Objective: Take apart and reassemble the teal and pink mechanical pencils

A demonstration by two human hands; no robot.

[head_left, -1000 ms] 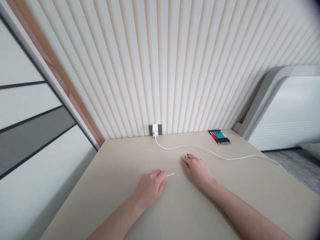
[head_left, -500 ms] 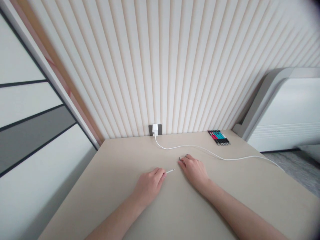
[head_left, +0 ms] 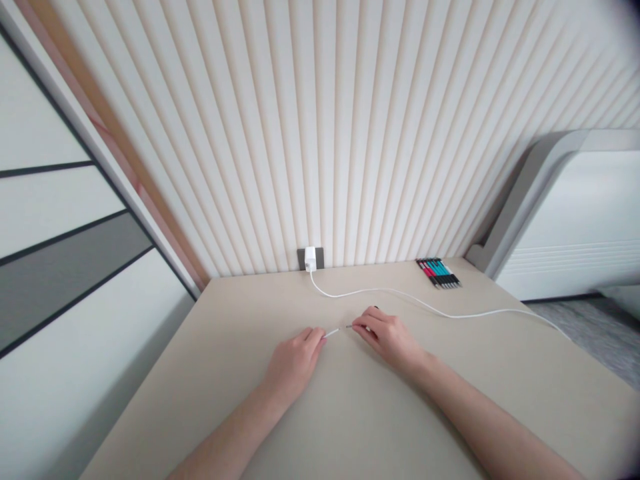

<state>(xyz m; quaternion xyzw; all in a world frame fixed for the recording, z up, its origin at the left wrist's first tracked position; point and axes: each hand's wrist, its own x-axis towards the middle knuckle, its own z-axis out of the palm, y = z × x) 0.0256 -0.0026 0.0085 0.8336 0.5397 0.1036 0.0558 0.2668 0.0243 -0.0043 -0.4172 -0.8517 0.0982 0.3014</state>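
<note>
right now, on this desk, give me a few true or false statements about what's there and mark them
1. The white charger is plugged into a dark wall socket: true.
2. The left hand holds a thin white rod: true.
3. The two hands touch each other: false, the right hand holds a thin dark rod and is apart from the left hand.
4. A white cable runs from the charger across the tabletop: true.
5. The coloured pens lie at the front left of the table: false, the coloured pens lie at the back right, near the wall.
</note>
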